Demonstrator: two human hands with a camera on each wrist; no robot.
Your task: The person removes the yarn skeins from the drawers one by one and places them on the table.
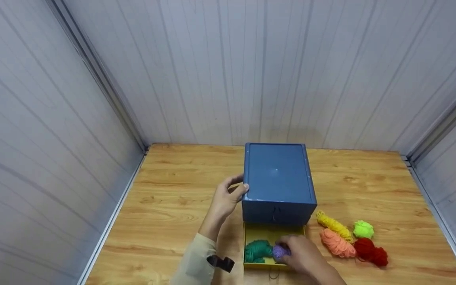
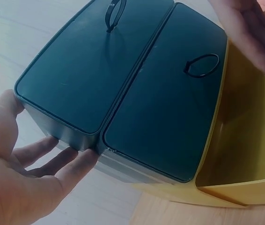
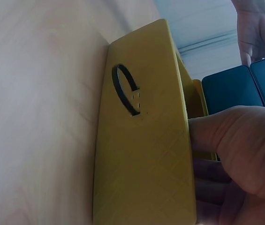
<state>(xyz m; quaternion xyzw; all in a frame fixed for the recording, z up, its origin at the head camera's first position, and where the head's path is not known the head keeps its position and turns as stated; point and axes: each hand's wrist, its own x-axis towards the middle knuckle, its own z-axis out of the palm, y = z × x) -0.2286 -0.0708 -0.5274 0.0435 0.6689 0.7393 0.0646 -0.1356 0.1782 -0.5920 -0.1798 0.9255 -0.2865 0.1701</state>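
A blue drawer box (image 1: 279,172) stands with its bottom yellow drawer (image 1: 261,232) pulled out at the front. My left hand (image 1: 227,198) rests against the box's left side, thumb at the top edge; in the left wrist view its fairly straight fingers (image 2: 71,166) touch the side wall. Inside the drawer, my right hand (image 1: 301,253) holds a purple yarn ball (image 1: 279,252) between thumb and fingers. Beside it lies a green yarn bundle (image 1: 257,250). In the right wrist view the drawer's front panel (image 3: 141,140) hides most of the right fingers.
Right of the drawer lie a yellow yarn skein (image 1: 335,226), a salmon one (image 1: 337,243), a dark red one (image 1: 370,252) and a neon green ball (image 1: 363,229). Two upper drawers with black loop handles (image 2: 202,65) are closed. Pale panel walls (image 1: 251,71) border the wooden table (image 1: 172,198).
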